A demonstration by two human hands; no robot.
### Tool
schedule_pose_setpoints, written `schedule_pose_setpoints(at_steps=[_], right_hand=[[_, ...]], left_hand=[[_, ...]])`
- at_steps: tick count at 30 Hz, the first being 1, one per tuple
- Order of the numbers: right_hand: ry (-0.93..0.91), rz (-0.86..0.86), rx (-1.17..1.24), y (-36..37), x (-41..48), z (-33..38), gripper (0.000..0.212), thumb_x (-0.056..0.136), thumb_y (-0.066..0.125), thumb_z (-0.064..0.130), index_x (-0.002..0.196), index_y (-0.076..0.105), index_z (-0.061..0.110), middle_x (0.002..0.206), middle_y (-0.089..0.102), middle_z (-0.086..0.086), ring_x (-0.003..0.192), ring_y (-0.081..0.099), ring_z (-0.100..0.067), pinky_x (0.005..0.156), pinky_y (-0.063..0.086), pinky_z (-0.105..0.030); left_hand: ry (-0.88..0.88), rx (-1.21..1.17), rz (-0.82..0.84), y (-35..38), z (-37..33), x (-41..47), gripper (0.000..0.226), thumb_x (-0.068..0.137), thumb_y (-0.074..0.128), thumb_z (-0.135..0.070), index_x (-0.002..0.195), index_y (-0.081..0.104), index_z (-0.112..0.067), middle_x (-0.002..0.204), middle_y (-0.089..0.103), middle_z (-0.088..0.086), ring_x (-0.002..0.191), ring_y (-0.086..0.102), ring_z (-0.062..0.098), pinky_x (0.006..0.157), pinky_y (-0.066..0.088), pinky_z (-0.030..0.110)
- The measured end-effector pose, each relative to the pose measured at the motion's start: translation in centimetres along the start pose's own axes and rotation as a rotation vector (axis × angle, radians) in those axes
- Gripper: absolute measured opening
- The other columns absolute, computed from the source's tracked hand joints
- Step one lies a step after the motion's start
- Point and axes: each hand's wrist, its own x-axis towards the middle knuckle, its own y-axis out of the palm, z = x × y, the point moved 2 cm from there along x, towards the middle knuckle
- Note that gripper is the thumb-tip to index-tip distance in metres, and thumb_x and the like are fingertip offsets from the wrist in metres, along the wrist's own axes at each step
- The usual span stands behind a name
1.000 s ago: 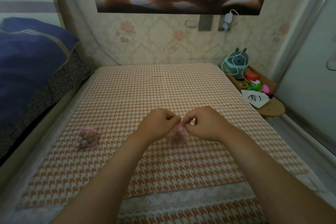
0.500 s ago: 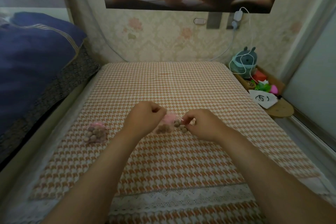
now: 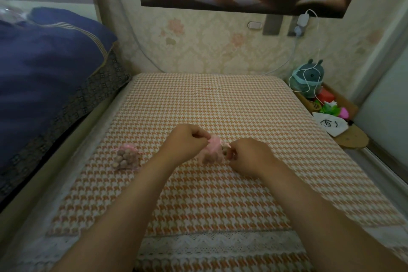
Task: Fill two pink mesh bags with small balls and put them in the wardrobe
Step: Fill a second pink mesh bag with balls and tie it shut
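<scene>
Between my two hands lies a pink mesh bag [image 3: 212, 150] with small brown balls inside, on the orange houndstooth cloth [image 3: 220, 104]. My left hand [image 3: 186, 142] pinches the bag's gathered top from the left. My right hand [image 3: 249, 155] pinches its drawstring on the right side, with a few balls showing beside its fingers. A second pink mesh bag [image 3: 126, 158], full of brown balls and tied, sits alone on the cloth to the left. The wardrobe is out of sight.
A dark blue quilt [image 3: 44, 68] is piled on the left. On the right stands a small wooden shelf [image 3: 353, 139] with a grey plush toy [image 3: 308, 80], a white pouch and coloured bits. A white panel runs down the far right edge.
The hands have drawn a little apart with the bag between them, and the bag's pink top now stands more bunched by the left hand. The camera has tilted slightly.
</scene>
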Motion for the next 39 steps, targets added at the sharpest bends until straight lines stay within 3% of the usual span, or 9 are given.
schedule_pose_setpoints(at_steps=[4, 11, 15, 18, 24, 27, 33, 36, 39], right_hand=[[0.041, 0.011, 0.049, 0.2, 0.0, -0.2, 0.01, 0.087, 0.061, 0.028, 0.088, 0.064, 0.037, 0.101, 0.07, 0.007, 0.097, 0.065, -0.019, 0.072, 0.044, -0.029], [0.131, 0.043, 0.13, 0.4, 0.3, -0.7, 0.012, 0.091, 0.063, 0.026, 0.102, 0.068, 0.028, 0.111, 0.069, 0.0, 0.101, 0.064, -0.023, 0.084, 0.053, -0.036], [0.142, 0.041, 0.155, 0.9, 0.6, -0.8, 0.012, 0.09, 0.064, 0.025, 0.101, 0.069, 0.027, 0.111, 0.07, 0.001, 0.099, 0.065, -0.022, 0.086, 0.055, -0.039], [0.146, 0.034, 0.157, 0.8, 0.8, -0.9, 0.011, 0.091, 0.063, 0.03, 0.1, 0.068, 0.028, 0.109, 0.069, 0.004, 0.097, 0.065, -0.02, 0.085, 0.055, -0.038], [0.048, -0.168, 0.474, -3.0, 0.6, 0.7, 0.008, 0.092, 0.064, 0.039, 0.097, 0.065, 0.032, 0.078, 0.065, 0.008, 0.068, 0.066, -0.012, 0.064, 0.053, -0.033], [-0.074, -0.211, 0.567, -4.1, 0.0, 2.2, 0.006, 0.09, 0.068, 0.038, 0.094, 0.067, 0.033, 0.078, 0.067, 0.005, 0.068, 0.064, -0.013, 0.063, 0.053, -0.032], [-0.153, -0.15, 0.52, -2.9, 0.1, 2.8, 0.015, 0.091, 0.067, 0.039, 0.105, 0.073, 0.037, 0.079, 0.066, 0.005, 0.071, 0.063, -0.013, 0.068, 0.053, -0.039], [-0.133, -0.188, 0.581, -3.1, 0.6, 2.6, 0.015, 0.092, 0.067, 0.037, 0.105, 0.073, 0.033, 0.082, 0.068, 0.007, 0.071, 0.066, -0.011, 0.064, 0.055, -0.029], [-0.085, -0.252, 0.606, -2.9, 1.8, 2.3, 0.01, 0.096, 0.063, 0.03, 0.101, 0.071, 0.034, 0.094, 0.069, 0.013, 0.075, 0.067, -0.003, 0.057, 0.048, -0.009]], left_hand=[[0.006, 0.053, 0.051, 0.5, 0.3, 0.1, 0.015, 0.083, 0.066, -0.02, 0.087, 0.072, -0.033, 0.091, 0.071, -0.012, 0.078, 0.066, 0.005, 0.075, 0.056, 0.026], [0.021, 0.06, 0.073, 0.7, 0.4, 0.3, 0.019, 0.082, 0.064, -0.024, 0.074, 0.066, -0.04, 0.104, 0.072, -0.01, 0.089, 0.068, 0.006, 0.082, 0.059, 0.038], [0.032, 0.083, 0.091, 0.5, 0.3, 0.1, 0.016, 0.084, 0.063, -0.025, 0.095, 0.072, -0.034, 0.124, 0.066, -0.012, 0.105, 0.063, 0.003, 0.093, 0.054, 0.035], [0.029, 0.101, 0.105, 0.5, 0.3, 0.1, 0.022, 0.085, 0.061, -0.027, 0.104, 0.072, -0.031, 0.133, 0.061, -0.011, 0.094, 0.066, 0.002, 0.087, 0.056, 0.034], [0.046, 0.118, 0.105, 0.4, 0.3, 0.3, 0.027, 0.086, 0.06, -0.026, 0.111, 0.071, -0.029, 0.126, 0.064, -0.013, 0.099, 0.063, 0.003, 0.088, 0.053, 0.028], [0.055, 0.123, 0.106, 0.4, 0.2, 0.5, 0.029, 0.087, 0.06, -0.025, 0.114, 0.071, -0.027, 0.119, 0.067, -0.012, 0.096, 0.062, 0.005, 0.082, 0.048, 0.023], [0.067, 0.111, 0.104, 0.5, -0.3, 0.3, 0.031, 0.088, 0.06, -0.023, 0.117, 0.07, -0.023, 0.118, 0.069, -0.007, 0.104, 0.063, 0.008, 0.091, 0.05, 0.027], [0.037, 0.117, 0.075, 0.1, -0.1, 0.4, 0.03, 0.087, 0.06, -0.018, 0.114, 0.071, -0.023, 0.115, 0.069, -0.008, 0.083, 0.061, 0.005, 0.07, 0.046, 0.019], [0.02, 0.101, 0.048, -0.7, 0.0, 0.4, 0.03, 0.085, 0.059, -0.012, 0.11, 0.073, -0.02, 0.113, 0.069, -0.008, 0.09, 0.062, 0.005, 0.077, 0.05, 0.021]])
